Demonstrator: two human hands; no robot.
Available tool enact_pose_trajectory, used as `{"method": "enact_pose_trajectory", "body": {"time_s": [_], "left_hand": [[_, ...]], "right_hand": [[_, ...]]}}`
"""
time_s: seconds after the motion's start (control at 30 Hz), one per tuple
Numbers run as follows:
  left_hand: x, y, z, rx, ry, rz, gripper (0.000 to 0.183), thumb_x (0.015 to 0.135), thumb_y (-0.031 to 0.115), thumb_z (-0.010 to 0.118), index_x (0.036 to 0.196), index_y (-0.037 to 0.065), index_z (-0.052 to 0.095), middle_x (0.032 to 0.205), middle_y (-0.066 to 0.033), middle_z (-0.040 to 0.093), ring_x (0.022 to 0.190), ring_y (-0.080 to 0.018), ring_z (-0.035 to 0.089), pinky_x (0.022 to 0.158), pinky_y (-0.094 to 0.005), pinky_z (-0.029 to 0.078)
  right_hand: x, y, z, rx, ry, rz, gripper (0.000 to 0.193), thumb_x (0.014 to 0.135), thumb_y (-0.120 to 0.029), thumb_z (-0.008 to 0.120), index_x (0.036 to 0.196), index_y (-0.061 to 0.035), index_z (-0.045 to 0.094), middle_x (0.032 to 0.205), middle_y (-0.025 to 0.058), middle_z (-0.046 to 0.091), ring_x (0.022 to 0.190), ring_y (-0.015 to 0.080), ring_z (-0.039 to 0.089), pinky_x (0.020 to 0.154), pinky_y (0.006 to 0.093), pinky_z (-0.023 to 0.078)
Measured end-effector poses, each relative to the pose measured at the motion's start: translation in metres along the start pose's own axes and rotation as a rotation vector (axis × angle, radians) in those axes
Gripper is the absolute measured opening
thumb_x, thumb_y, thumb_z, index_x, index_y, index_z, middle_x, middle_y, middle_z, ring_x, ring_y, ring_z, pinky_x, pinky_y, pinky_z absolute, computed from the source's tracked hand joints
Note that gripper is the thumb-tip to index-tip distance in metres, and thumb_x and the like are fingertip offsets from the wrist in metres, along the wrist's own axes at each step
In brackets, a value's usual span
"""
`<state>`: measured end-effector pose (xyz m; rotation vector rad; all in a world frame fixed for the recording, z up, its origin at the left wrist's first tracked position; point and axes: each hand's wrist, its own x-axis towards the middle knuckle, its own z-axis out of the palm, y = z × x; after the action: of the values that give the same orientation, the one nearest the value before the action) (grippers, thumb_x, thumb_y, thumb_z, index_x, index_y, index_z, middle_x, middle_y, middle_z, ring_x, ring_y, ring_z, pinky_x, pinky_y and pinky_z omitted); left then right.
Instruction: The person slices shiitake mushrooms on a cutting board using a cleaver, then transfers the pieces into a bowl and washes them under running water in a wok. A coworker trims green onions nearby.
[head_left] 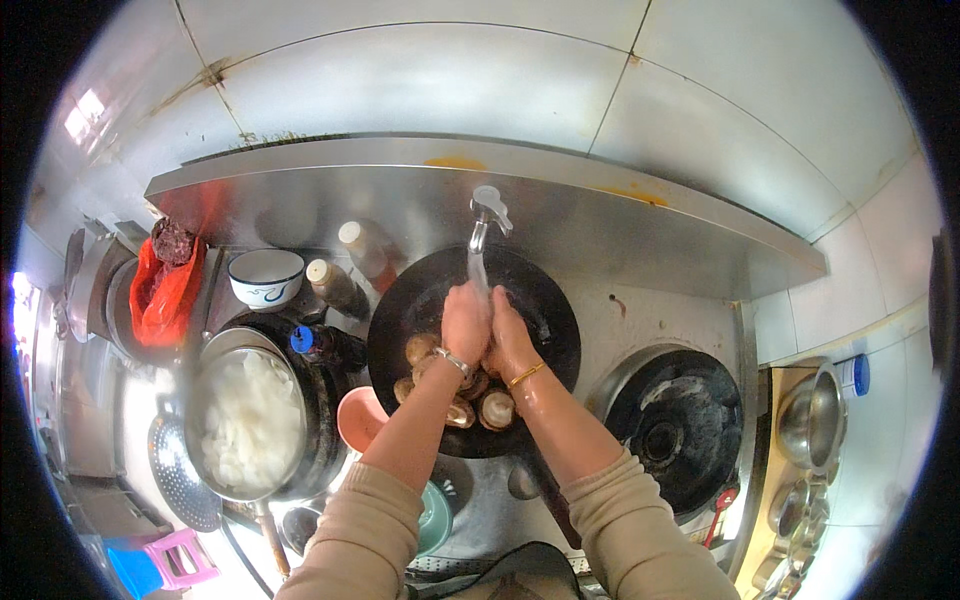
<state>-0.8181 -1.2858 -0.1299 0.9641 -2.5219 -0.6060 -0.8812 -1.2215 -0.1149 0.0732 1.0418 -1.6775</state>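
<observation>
A black wok point(540, 400) with a long dark handle stands under a metal tap point(487, 215). Water runs from the tap onto my hands. My left hand point(466, 322) and my right hand point(511, 338) are pressed together over the wok, fingers curled inward. Whatever is between them is hidden. Several brown mushrooms point(496, 409) lie in the wok below my wrists, some with pale undersides up. Left of the wok sits a pink bowl point(361, 418), and a green basin point(434, 520) shows partly beneath my left forearm.
At left, a pan point(250, 420) holds white slices over a black wok. Behind it are a white bowl point(267, 278), several bottles point(338, 288) and a red bag point(167, 300). A second black pan point(674, 430) sits at right. The steel ledge point(480, 165) runs behind the tap.
</observation>
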Motion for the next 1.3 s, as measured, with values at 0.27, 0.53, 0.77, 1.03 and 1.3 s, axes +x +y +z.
{"method": "enact_pose_trajectory", "body": {"time_s": [0.27,0.53,0.77,1.03,1.3], "left_hand": [[0.004,-0.016,0.001,-0.499,0.186,-0.188,0.034,0.096,0.021,0.042,0.082,-0.004,0.059,0.069,-0.0148,0.06,0.064,-0.0333,0.058,0.064,-0.0405,0.046],[-0.013,0.008,0.015,-0.795,0.274,-0.312,0.031,0.089,0.014,0.05,0.115,-0.003,0.053,0.096,-0.0172,0.06,0.089,-0.0281,0.057,0.083,-0.0378,0.044],[0.002,0.0,-0.003,-0.409,0.161,-0.13,0.03,0.09,0.025,0.055,0.101,-0.004,0.059,0.088,-0.0187,0.063,0.077,-0.0319,0.06,0.072,-0.038,0.048],[-0.08,-0.03,-0.078,-0.663,-0.001,-0.175,0.03,0.093,0.022,0.053,0.078,-0.004,0.056,0.064,-0.0077,0.052,0.064,-0.0111,0.044,0.059,-0.0317,0.041],[-0.263,-0.024,-0.115,-0.069,-0.507,-0.177,0.025,0.083,0.014,0.057,0.104,0.003,0.061,0.093,-0.0184,0.06,0.094,-0.0405,0.056,0.083,-0.0439,0.046]], "right_hand": [[0.004,0.006,-0.021,-0.959,-0.027,-0.748,0.048,0.099,-0.035,0.034,0.088,0.0056,0.055,0.083,0.021,0.06,0.079,0.0336,0.057,0.071,0.0405,0.043],[0.025,-0.003,-0.024,-1.62,0.087,-1.063,0.042,0.097,-0.029,0.037,0.086,0.0066,0.057,0.083,0.0243,0.063,0.076,0.0411,0.059,0.065,0.044,0.045],[0.032,0.012,-0.036,-0.877,0.217,-0.669,0.052,0.098,-0.028,0.033,0.071,0.0087,0.057,0.071,0.0265,0.061,0.064,0.0418,0.057,0.061,0.0456,0.044],[0.011,-0.024,-0.037,-1.865,-0.126,-0.639,0.041,0.089,-0.031,0.054,0.121,-0.0065,0.052,0.103,0.0233,0.056,0.096,0.0362,0.054,0.084,0.0468,0.045],[0.014,0.014,-0.052,-2.267,-0.143,-0.608,0.03,0.082,-0.017,0.059,0.111,-0.0104,0.058,0.114,0.0163,0.05,0.102,0.0338,0.048,0.084,0.0439,0.045]]}}
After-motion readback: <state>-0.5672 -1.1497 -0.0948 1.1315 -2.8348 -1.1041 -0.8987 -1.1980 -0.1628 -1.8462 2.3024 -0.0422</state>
